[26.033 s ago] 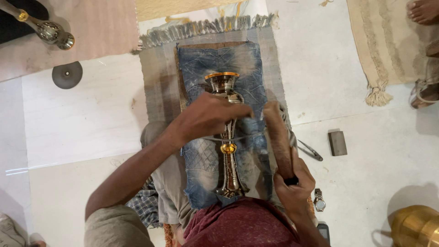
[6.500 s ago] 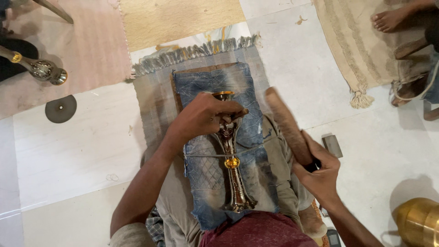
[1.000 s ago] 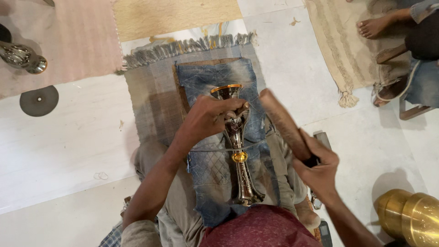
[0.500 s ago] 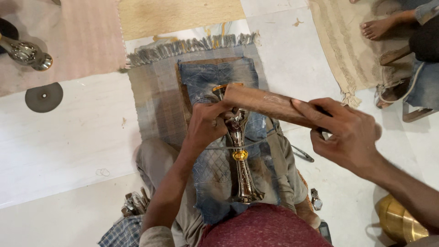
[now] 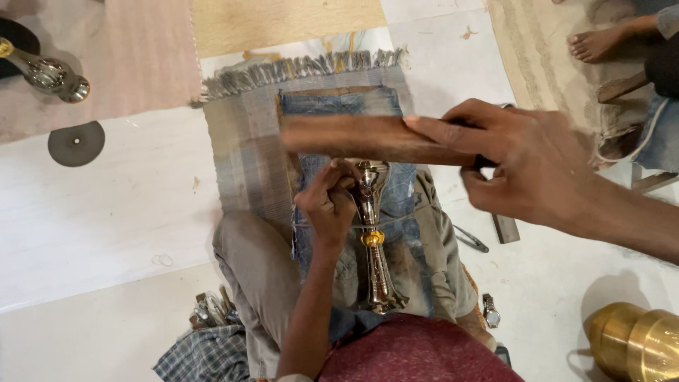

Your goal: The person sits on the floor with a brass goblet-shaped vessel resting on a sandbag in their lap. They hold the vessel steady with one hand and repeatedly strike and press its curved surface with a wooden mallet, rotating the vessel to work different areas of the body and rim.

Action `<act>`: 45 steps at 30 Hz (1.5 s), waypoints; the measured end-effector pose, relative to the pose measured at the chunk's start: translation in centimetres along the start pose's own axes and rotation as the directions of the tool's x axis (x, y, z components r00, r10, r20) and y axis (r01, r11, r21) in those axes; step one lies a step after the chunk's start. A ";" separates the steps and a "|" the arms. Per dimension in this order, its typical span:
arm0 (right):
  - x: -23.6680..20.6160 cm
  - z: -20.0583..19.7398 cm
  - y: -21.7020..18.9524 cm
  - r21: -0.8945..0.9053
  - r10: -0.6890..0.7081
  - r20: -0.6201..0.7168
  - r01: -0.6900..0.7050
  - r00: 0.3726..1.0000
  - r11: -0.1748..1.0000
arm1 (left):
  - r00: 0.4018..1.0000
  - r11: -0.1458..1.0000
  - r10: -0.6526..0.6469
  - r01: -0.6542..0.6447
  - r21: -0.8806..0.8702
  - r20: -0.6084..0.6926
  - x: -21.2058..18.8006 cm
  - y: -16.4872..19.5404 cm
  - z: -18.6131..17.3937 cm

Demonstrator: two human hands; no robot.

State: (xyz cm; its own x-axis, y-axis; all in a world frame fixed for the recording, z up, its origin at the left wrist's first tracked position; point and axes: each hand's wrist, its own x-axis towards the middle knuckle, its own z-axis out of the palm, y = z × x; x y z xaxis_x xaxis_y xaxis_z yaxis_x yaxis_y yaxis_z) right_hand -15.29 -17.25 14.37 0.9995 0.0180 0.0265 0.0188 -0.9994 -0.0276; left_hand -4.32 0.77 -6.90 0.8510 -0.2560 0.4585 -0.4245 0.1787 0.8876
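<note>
A slender brass and silver stand [image 5: 373, 244] lies lengthwise on blue denim cloth [image 5: 339, 106] spread over my lap. My left hand [image 5: 327, 205] grips its upper part near the flared top. My right hand [image 5: 520, 163] is raised and shut on a brown wooden block [image 5: 353, 138], held crosswise above the top end of the stand. The block and hand are blurred by motion.
A grey fringed mat [image 5: 244, 152] lies under the denim. A dark disc [image 5: 76, 143] and another metal piece [image 5: 49, 74] sit at the far left. A brass vessel [image 5: 633, 343] stands at lower right. Small tools [image 5: 470, 239] and a wristwatch [image 5: 489, 311] lie by my right leg. Another person's foot [image 5: 601, 42] is at upper right.
My right hand has swung the wooden block up from beside my right leg to across the stand's top. My left hand has kept hold of the stand.
</note>
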 end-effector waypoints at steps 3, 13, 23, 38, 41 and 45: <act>1.3 -1.3 -1.3 -0.282 0.167 0.390 -0.055 0.905 0.958 | 0.988 0.993 0.084 -0.072 0.096 -0.126 -0.8 0.6 0.6; 4.0 -2.6 -4.2 -0.330 -0.026 0.284 0.123 0.958 0.936 | 0.938 0.997 -0.072 0.077 0.000 -0.340 -2.2 0.4 2.4; 3.2 -2.1 -3.7 -0.320 -0.067 0.279 0.158 0.958 0.934 | 0.957 0.996 0.075 -0.060 0.061 -0.280 -2.8 -2.0 2.0; -6.5 3.8 0.3 0.076 0.060 -0.107 -0.052 0.992 0.996 | 0.901 0.905 0.322 -0.384 0.186 0.290 0.0 -2.9 -2.2; -8.4 6.8 1.1 0.099 0.051 -0.286 -0.023 0.957 0.995 | 0.819 0.885 0.328 -0.440 0.149 0.470 1.3 -2.3 -3.1; -12.2 11.1 1.5 0.217 0.058 -0.526 0.067 0.849 0.974 | 0.642 0.823 0.472 -0.566 -0.041 0.604 3.5 -2.4 -2.9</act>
State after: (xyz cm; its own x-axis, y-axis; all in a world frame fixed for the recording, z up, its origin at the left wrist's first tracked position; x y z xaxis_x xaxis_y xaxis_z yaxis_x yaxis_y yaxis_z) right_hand -27.13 -18.65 2.87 0.8358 -0.0577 0.5461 0.0912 -0.9661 -0.2415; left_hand 0.61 2.22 -7.59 0.1590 -0.6541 0.7395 -0.8186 0.3314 0.4691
